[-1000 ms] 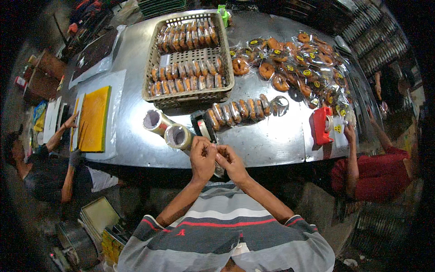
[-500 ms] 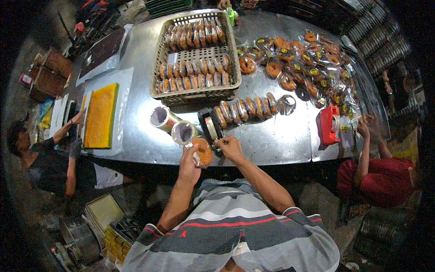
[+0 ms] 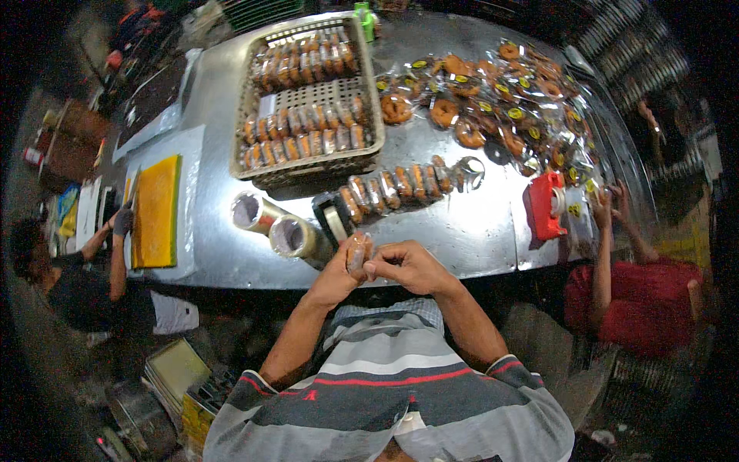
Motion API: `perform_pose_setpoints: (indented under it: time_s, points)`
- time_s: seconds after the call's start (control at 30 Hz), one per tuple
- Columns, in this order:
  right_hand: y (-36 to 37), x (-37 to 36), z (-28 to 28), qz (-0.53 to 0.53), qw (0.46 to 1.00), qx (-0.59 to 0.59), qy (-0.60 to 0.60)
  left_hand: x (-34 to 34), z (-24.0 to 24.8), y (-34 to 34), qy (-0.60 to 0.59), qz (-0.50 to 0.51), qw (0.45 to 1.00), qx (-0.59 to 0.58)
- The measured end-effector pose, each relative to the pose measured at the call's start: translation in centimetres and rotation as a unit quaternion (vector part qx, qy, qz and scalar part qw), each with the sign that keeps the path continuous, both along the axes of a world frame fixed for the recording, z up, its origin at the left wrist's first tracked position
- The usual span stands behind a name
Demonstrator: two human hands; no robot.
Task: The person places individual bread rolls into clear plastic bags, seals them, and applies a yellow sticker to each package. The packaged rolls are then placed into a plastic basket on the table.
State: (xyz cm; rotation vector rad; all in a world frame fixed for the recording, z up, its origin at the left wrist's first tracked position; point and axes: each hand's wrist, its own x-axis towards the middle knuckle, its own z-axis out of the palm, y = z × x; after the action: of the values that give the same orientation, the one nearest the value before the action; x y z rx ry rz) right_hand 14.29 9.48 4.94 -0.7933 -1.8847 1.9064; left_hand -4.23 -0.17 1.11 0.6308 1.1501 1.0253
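My left hand [image 3: 332, 279] is closed round a doughnut in a clear wrapper [image 3: 357, 252], held on edge just over the near table edge. From the right, my right hand [image 3: 412, 266] pinches the side of that wrapper, its fingers curled; any small piece between the fingertips is too small to make out. Beyond my left hand stands a black tape dispenser [image 3: 332, 219]. Two large tape rolls [image 3: 296, 237] lie to its left. A row of wrapped doughnuts [image 3: 404, 185] stands on edge, running right from the dispenser.
A beige plastic basket [image 3: 377, 115] holds rows of wrapped doughnuts. Loose bagged doughnuts [image 3: 512, 108] are heaped at the far right, near a red tape dispenser [image 3: 545, 206]. A yellow-orange slab [image 3: 156, 212] lies at left. One person works at each side of the steel table [image 3: 215, 162].
My right hand has come away from the black dispenser to the doughnut. My left hand has turned the doughnut from face-up to on edge. The whole view has shifted slightly.
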Motion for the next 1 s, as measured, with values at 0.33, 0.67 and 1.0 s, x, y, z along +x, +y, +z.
perform_pose_setpoints:
  time_s: [0.33, 0.67, 1.0]
  points:
    - [3.5, 10.2, -2.9, -0.2, 0.963, 0.182, -0.017, 6.9, 2.2, 10.6, -0.158, -0.133, 0.966, -0.159]
    - [9.2, 22.4, -4.4, -0.481, 0.825, 0.158, -0.253, 20.2, -10.1, 37.5, 0.591, -0.33, 0.473, 0.564]
    - [16.6, 17.8, -9.8, -0.375, 0.837, 0.279, -0.284, 14.2, -6.4, 43.5, 0.639, -0.387, 0.565, 0.351]
